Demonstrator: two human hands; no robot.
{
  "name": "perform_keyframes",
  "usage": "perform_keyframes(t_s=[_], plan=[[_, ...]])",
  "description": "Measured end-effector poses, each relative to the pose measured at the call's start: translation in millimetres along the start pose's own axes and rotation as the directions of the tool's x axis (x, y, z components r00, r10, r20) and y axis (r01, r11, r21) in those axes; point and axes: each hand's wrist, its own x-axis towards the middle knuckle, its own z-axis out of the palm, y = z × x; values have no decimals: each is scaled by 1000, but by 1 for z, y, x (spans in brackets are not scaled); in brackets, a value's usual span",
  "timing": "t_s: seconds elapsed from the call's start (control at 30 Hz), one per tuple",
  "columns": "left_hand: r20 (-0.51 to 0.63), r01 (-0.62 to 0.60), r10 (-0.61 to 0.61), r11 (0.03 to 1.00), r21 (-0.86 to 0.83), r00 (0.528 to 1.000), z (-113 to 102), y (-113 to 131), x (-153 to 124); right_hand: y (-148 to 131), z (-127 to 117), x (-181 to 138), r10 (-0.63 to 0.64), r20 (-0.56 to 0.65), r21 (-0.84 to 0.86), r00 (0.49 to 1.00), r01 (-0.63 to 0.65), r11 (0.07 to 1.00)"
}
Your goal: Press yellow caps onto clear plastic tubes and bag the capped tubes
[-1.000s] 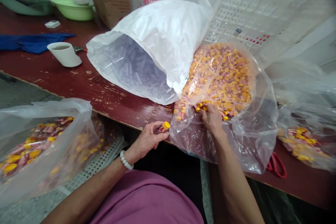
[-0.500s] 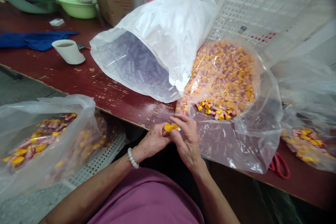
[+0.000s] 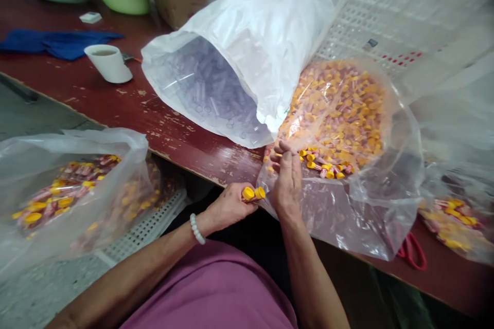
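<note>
My left hand (image 3: 227,206), with a white bead bracelet at the wrist, is closed around two small yellow-capped tubes (image 3: 253,194), their round caps facing up. To its right, my right hand (image 3: 286,185) is raised at the mouth of a clear plastic bag (image 3: 370,205). Its fingers are stretched out and apart, with nothing visible in them. Inside that bag lies a heap of red-and-white tubes with yellow caps (image 3: 343,108). Beyond my hands, a white sack (image 3: 262,25) lies with its mouth toward me, showing many clear plastic tubes (image 3: 208,79).
A white cup (image 3: 110,69), a blue cloth (image 3: 57,43) and a green basin (image 3: 123,0) stand along the red table (image 3: 181,139). Red-handled scissors (image 3: 412,252) lie at the right. An open bag (image 3: 127,139) of capped tubes sits low on the left. A white crate (image 3: 386,15) leans behind.
My right hand has left the tubes in my left hand and moved up to the clear bag, its fingers opening. My left hand keeps its hold. The view has shifted slightly.
</note>
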Motion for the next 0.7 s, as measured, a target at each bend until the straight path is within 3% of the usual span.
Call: perform_keyframes(t_s=[0.03, 0.1, 0.17, 0.2, 0.23, 0.3, 0.5, 0.63, 0.7], plan=[[19, 72, -70, 991, -116, 997, -4, 1, 0, -1, -5, -2, -7, 54, -15, 999, 7, 1000], [72, 190, -176, 937, -295, 982, -11, 1, -2, -5, -10, -10, -144, 282, -96, 949, 177, 979], [88, 221, -203, 877, -427, 975, -15, 1, -4, -7, -8, -24, -298, 505, -137, 810, 416, 899], [74, 215, -206, 845, -490, 976, -16, 0, -6, -6, -4, -32, -352, 559, -147, 750, 508, 849], [58, 209, -212, 808, -551, 975, -17, -1, -8, -5, 2, -39, -395, 576, -158, 715, 572, 805], [27, 197, -237, 735, -649, 971, -19, -2, -12, -2, 15, -49, -464, 542, -168, 701, 631, 757], [-35, 146, -252, 662, -735, 967, -45, -1, -28, -10, 57, -48, -575, 496, -44, 651, 680, 732], [-167, 58, -222, 749, -660, 961, -77, 7, -52, -38, 74, -43, -569, 570, 46, 593, 668, 743], [-279, -4, -166, 854, -519, 946, -104, 11, -71, -45, 76, -37, -530, 591, 44, 608, 631, 774]])
